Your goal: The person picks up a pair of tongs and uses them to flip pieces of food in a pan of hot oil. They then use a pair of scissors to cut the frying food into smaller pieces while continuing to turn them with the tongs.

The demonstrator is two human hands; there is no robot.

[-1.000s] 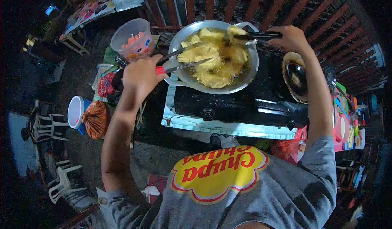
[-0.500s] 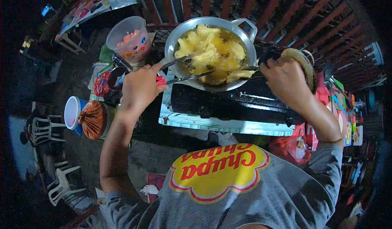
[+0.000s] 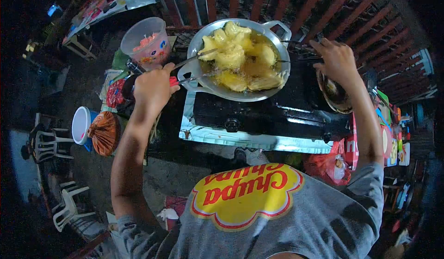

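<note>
A metal two-handled wok [image 3: 190, 76] holds bubbling oil and several yellow battered pieces [image 3: 231, 55]. My left hand [image 3: 152, 85] is closed around tongs [image 3: 187, 62] with a bit of red at the grip. Their two arms reach over the wok's left side, the tips among the pieces. Right of the wok, my right hand [image 3: 336, 60] grips a second, dark tong-like tool [image 3: 300, 44]. Its two arms stand well apart, with the ends at the wok's right rim. A pale folded piece [image 3: 266, 82] lies near the front right of the oil.
The wok sits on a black stove [image 3: 259, 115]. A clear tub [image 3: 144, 42] with orange-pink contents stands at its left. A round pan or basket [image 3: 335, 95] is under my right forearm. Wooden slats [image 3: 319, 9] rise behind. Plastic chairs [image 3: 53, 143] stand at far left.
My right hand has moved up and right, and its tool's arms have spread away from the pale piece, which stays in the oil. My left hand has shifted slightly left.
</note>
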